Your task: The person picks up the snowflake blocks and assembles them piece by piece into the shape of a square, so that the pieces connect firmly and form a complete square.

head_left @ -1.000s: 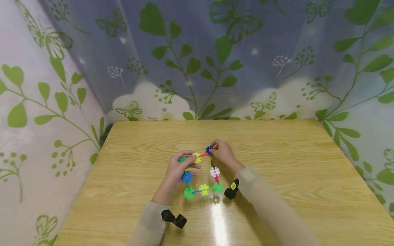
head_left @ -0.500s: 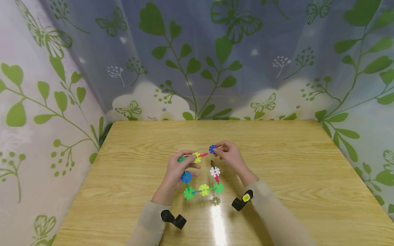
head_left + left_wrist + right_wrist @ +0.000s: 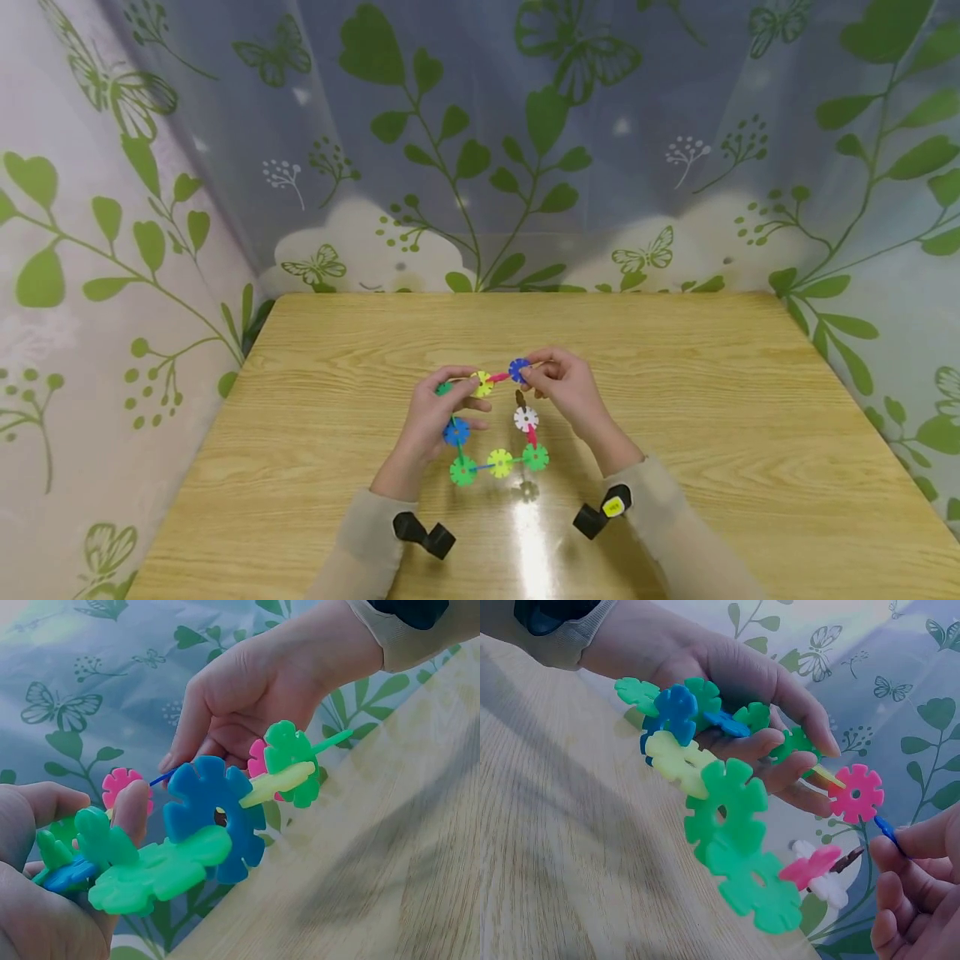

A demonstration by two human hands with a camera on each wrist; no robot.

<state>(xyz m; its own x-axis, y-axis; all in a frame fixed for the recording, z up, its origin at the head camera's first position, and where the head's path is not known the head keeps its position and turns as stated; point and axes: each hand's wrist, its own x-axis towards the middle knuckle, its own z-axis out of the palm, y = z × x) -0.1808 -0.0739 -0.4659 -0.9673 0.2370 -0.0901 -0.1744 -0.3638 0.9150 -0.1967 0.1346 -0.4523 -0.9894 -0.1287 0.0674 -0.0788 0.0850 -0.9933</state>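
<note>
A chain of flower-shaped plastic discs is held above the table, bent into an almost closed loop. My left hand (image 3: 427, 421) grips its far left part, with the thumb on a yellow disc (image 3: 482, 383). A pink disc (image 3: 856, 794) sticks out from the yellow one toward the right. My right hand (image 3: 573, 392) pinches a dark blue disc (image 3: 517, 371) between thumb and finger, its edge meeting the pink disc's rim; how deep the slots engage cannot be told. Just below hangs the chain's other end, a brown disc (image 3: 521, 399) joined to a white disc (image 3: 526, 418).
Green discs (image 3: 462, 472) form the loop's near corners. Beneath everything lies a wood-grain table (image 3: 712, 375), with a bright light reflection near its front. A patterned curtain (image 3: 480, 167) stands behind and at both sides. Each wrist carries a black camera (image 3: 592, 521).
My right hand drew the dark blue disc rightward off the pink disc, then brought it back against the pink rim, with the wrist swung to the right. My left hand stays almost still.
</note>
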